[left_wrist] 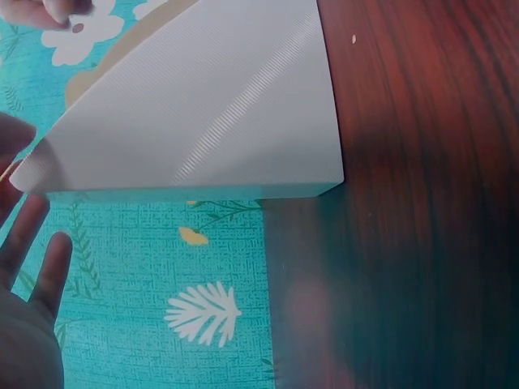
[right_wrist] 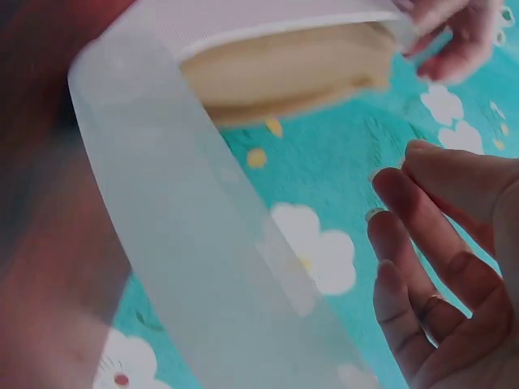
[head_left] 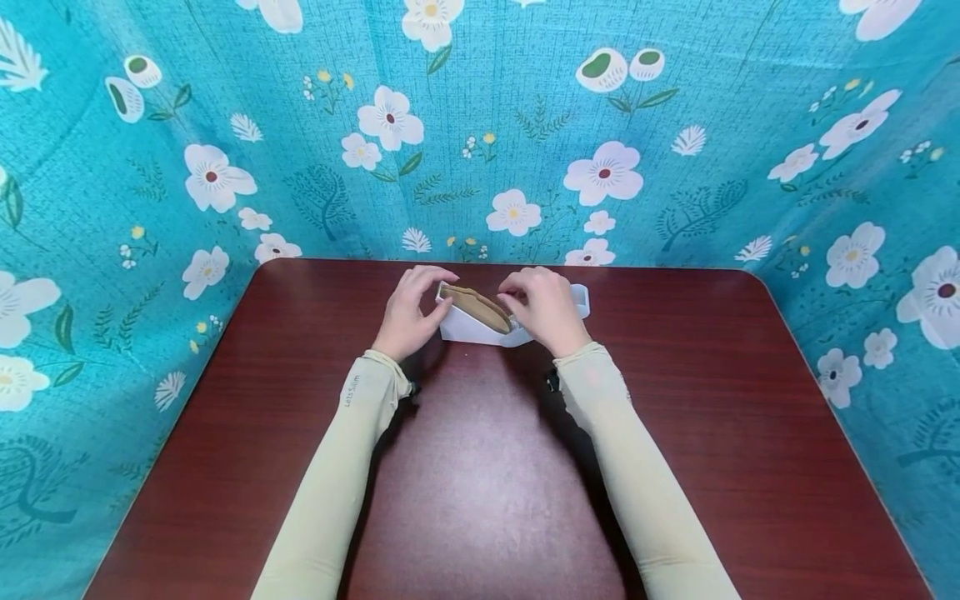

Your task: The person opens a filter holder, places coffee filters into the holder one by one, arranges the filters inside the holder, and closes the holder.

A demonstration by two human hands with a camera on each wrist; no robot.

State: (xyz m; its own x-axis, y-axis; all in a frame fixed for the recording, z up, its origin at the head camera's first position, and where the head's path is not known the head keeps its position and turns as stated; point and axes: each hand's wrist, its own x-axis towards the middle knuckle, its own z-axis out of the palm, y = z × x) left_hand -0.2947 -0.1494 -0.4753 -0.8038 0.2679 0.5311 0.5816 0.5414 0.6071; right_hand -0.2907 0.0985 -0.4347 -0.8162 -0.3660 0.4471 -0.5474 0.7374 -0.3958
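A white box [head_left: 472, 327] with a slanted open top and a ribbed diagonal stripe on its side [left_wrist: 235, 113] stands near the table's back edge. Inside sits a brown, thin, paper-like stack [head_left: 477, 308] with a wavy edge. My left hand [head_left: 411, 312] pinches the box's upper left corner, thumb in front and fingers behind. My right hand [head_left: 546, 307] hovers over the box's low right end. In the right wrist view its fingers [right_wrist: 397, 190] are loosely bent and hold nothing. A frosted, translucent lid [right_wrist: 186, 194] extends from the box, partly behind the right hand in the head view.
The dark red-brown wooden table [head_left: 465, 467] has rounded back corners. A turquoise flowered curtain [head_left: 480, 125] hangs behind it and along both sides. Both forearms, in pale sleeves [head_left: 330, 492], reach over the table from the front.
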